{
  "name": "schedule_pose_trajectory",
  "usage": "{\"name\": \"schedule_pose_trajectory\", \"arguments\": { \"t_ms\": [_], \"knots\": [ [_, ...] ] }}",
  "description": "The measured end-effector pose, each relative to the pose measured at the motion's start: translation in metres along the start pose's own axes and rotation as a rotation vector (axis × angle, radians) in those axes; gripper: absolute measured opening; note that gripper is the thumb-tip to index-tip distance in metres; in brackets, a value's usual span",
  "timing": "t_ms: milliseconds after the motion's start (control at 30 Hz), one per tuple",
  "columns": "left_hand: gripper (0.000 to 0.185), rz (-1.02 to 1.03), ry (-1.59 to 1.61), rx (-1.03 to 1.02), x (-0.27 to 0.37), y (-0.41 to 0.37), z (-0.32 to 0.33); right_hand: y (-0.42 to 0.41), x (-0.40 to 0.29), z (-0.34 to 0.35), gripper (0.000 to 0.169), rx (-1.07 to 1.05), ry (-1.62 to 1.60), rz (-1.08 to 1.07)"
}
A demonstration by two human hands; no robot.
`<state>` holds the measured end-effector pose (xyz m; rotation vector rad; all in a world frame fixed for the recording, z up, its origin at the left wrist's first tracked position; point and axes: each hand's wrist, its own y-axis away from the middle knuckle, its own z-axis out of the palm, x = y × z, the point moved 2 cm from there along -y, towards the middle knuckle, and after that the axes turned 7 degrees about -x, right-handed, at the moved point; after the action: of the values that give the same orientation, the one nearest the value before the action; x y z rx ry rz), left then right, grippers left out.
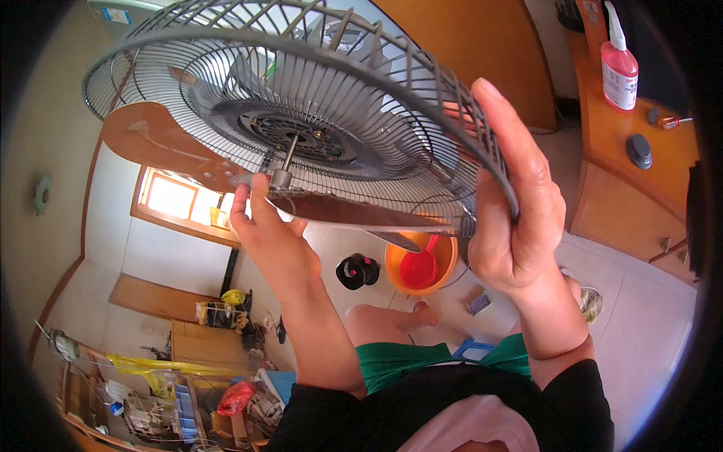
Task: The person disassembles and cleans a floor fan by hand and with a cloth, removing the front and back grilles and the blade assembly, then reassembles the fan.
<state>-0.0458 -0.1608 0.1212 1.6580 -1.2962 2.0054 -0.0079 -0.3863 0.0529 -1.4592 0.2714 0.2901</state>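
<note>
A tilted wire guard of an electric fan (361, 79), dark grey, fills the upper middle of the view. My right hand (519, 209) grips its rim on the right side. A metal motor shaft (291, 152) sticks out from the centre of the guard. Brown fan blades (164, 147) with a metal hub (281, 178) sit at the shaft's end. My left hand (277, 231) is raised at the hub, thumb and fingers against its underside. How firmly it holds the blades is hard to see.
An orange basin (449, 271) with a red dipper (418, 268) stands on the floor beside a black item (357, 271). On the wooden cabinet (615, 141) at right are a pink bottle (620, 73), a screwdriver (672, 122) and a dark round knob (639, 151). Cluttered shelves (186, 395) stand at lower left.
</note>
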Motion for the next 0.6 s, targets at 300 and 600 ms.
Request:
{"name": "schedule_pose_trajectory", "arguments": {
  "t_ms": [300,600],
  "knots": [
    [0.045,-0.056,0.200,-0.064,-0.003,-0.001,0.005,0.001,-0.001,0.001,0.047,0.031,0.046,-0.096],
    [0.048,0.156,0.070,-0.084,-0.010,0.001,0.010,0.008,0.003,0.009,0.047,0.111,-0.034,-0.045]
  ]
}}
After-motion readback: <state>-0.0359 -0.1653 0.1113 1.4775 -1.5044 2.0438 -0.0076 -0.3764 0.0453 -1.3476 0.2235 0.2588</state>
